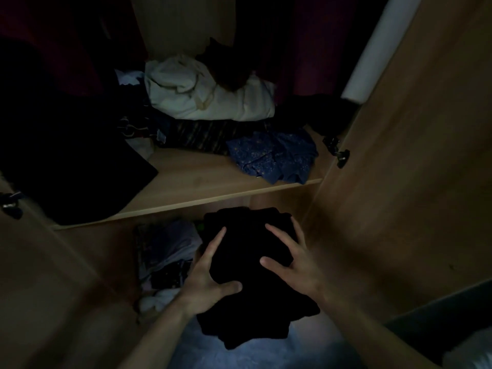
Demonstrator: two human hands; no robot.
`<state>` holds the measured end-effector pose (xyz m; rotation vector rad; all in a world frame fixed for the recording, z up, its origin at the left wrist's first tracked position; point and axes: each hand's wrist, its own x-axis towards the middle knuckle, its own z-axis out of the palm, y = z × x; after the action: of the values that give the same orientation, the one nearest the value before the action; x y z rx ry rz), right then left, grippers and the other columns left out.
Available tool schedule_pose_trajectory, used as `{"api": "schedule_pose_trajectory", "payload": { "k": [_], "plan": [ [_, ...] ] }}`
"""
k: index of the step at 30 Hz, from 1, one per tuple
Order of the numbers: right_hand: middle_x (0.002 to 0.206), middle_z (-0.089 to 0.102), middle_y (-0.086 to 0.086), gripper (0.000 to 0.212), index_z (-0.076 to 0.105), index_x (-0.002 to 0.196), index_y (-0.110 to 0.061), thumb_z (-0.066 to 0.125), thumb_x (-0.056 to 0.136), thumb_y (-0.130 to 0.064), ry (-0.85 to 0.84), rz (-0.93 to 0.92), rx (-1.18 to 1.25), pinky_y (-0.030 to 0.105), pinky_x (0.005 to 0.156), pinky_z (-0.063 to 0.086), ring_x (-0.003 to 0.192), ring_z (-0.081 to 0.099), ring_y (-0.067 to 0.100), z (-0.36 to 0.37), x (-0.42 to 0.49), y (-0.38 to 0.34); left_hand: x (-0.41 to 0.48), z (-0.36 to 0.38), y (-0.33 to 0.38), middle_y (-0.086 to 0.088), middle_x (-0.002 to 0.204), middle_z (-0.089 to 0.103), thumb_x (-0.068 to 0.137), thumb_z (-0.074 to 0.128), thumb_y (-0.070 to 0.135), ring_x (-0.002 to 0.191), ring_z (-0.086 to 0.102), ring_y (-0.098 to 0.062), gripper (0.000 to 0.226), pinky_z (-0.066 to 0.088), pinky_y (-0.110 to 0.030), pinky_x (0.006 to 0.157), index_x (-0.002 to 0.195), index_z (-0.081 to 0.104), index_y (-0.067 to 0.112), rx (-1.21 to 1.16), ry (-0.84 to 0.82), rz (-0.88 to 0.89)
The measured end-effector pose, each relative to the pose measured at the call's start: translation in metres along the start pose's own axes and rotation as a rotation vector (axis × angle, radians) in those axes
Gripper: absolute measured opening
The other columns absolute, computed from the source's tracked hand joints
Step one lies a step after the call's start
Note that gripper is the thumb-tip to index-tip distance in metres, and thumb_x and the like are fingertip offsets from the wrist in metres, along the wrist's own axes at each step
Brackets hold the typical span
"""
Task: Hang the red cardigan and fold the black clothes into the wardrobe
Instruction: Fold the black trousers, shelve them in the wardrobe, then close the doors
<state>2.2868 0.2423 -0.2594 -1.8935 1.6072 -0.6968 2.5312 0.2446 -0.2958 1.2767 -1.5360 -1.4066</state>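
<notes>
A folded bundle of black clothes (250,267) hangs in front of the lower wardrobe compartment, held from both sides. My left hand (210,275) grips its left edge, thumb pressed on top. My right hand (290,259) clasps the right edge with fingers spread over the cloth. Dark red fabric (314,49) hangs at the back of the wardrobe; the light is too dim to tell whether it is the cardigan.
The wooden shelf (191,182) carries a white bundle (207,94), a blue patterned garment (277,155) and a dark folded item (74,166). Below lie mixed clothes (165,251). The open wardrobe door (412,155) stands at right, pale carpet (239,352) underfoot.
</notes>
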Motion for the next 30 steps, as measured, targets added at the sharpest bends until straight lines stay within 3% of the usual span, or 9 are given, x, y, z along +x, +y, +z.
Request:
{"api": "schedule_pose_trajectory", "payload": {
  "k": [3,7,9,11,14,18,23,26,30],
  "plan": [
    [0.157,-0.006,-0.027,0.070,0.033,0.136,-0.067,0.072,0.078,-0.061,-0.013,0.039,0.057,0.038,0.122,0.023,0.150,0.007,0.008,0.006,0.012,0.012,0.016,-0.003,-0.005,0.014,0.153,0.034,0.062,0.093,0.028,0.140,0.036,-0.005,0.113,0.038,-0.042,0.115,0.142,0.023,0.067,0.019,-0.010,-0.002],
    [0.155,0.000,-0.022,0.069,0.038,0.142,-0.054,0.075,0.084,-0.041,-0.024,0.023,0.050,-0.005,0.104,0.007,0.143,0.005,-0.004,0.004,0.023,0.024,0.032,0.000,-0.014,0.010,0.154,0.034,0.059,0.094,0.036,0.141,0.037,-0.010,0.115,0.038,-0.046,0.114,0.143,0.021,0.067,0.054,-0.015,-0.027],
    [0.156,0.005,-0.016,0.069,0.039,0.144,-0.048,0.074,0.086,-0.035,-0.050,0.019,0.059,-0.012,0.094,0.001,0.140,0.004,-0.008,0.004,0.027,0.032,0.035,0.005,-0.016,0.010,0.154,0.031,0.060,0.094,0.034,0.140,0.036,-0.008,0.114,0.038,-0.044,0.115,0.141,0.022,0.068,0.057,0.003,-0.054],
    [0.161,0.006,-0.011,0.070,0.039,0.143,-0.050,0.074,0.084,-0.040,-0.057,-0.019,0.078,-0.007,0.103,0.003,0.147,0.003,0.001,0.007,0.041,0.043,0.041,0.011,-0.018,0.009,0.155,0.027,0.061,0.094,0.033,0.142,0.033,-0.009,0.113,0.037,-0.044,0.116,0.140,0.022,0.070,0.054,0.051,-0.063],
    [0.162,0.004,-0.015,0.071,0.037,0.139,-0.060,0.072,0.078,-0.052,-0.098,-0.003,0.143,0.019,0.120,0.016,0.151,0.005,0.006,0.026,0.066,0.072,0.059,0.014,-0.040,0.008,0.154,0.026,0.059,0.094,0.036,0.142,0.031,-0.014,0.115,0.036,-0.047,0.116,0.139,0.021,0.072,0.097,0.105,-0.086],
    [0.162,0.000,-0.016,0.070,0.038,0.139,-0.059,0.075,0.083,-0.041,-0.092,-0.025,0.156,-0.006,0.101,0.007,0.149,0.002,0.000,0.073,0.102,0.117,0.097,0.011,-0.103,0.014,0.151,0.035,0.058,0.096,0.034,0.141,0.035,-0.012,0.113,0.038,-0.045,0.114,0.139,0.025,0.069,0.015,0.106,-0.097],
    [0.162,-0.005,-0.019,0.068,0.038,0.138,-0.062,0.074,0.083,-0.046,-0.113,-0.041,0.243,0.017,0.116,0.018,0.150,0.003,0.002,0.157,0.150,0.196,0.150,0.008,-0.202,0.019,0.148,0.046,0.061,0.095,0.026,0.134,0.046,-0.001,0.108,0.046,-0.028,0.106,0.145,0.034,0.054,-0.064,0.086,-0.030],
    [0.162,-0.007,-0.021,0.068,0.037,0.138,-0.062,0.074,0.083,-0.046,-0.070,-0.053,0.218,0.006,0.105,0.016,0.146,0.004,-0.002,0.210,0.181,0.256,0.194,0.012,-0.276,0.021,0.144,0.050,0.055,0.097,0.032,0.133,0.048,-0.002,0.107,0.045,-0.033,0.107,0.142,0.038,0.055,-0.068,0.089,0.037],
    [0.161,-0.005,-0.022,0.068,0.041,0.136,-0.061,0.077,0.083,-0.041,0.009,-0.076,0.271,0.019,0.107,0.024,0.143,0.012,-0.002,0.277,0.217,0.338,0.257,0.022,-0.372,0.015,0.143,0.051,0.054,0.095,0.027,0.129,0.051,0.000,0.109,0.048,-0.026,0.103,0.142,0.037,0.054,-0.028,0.109,0.127]
  ]
}}
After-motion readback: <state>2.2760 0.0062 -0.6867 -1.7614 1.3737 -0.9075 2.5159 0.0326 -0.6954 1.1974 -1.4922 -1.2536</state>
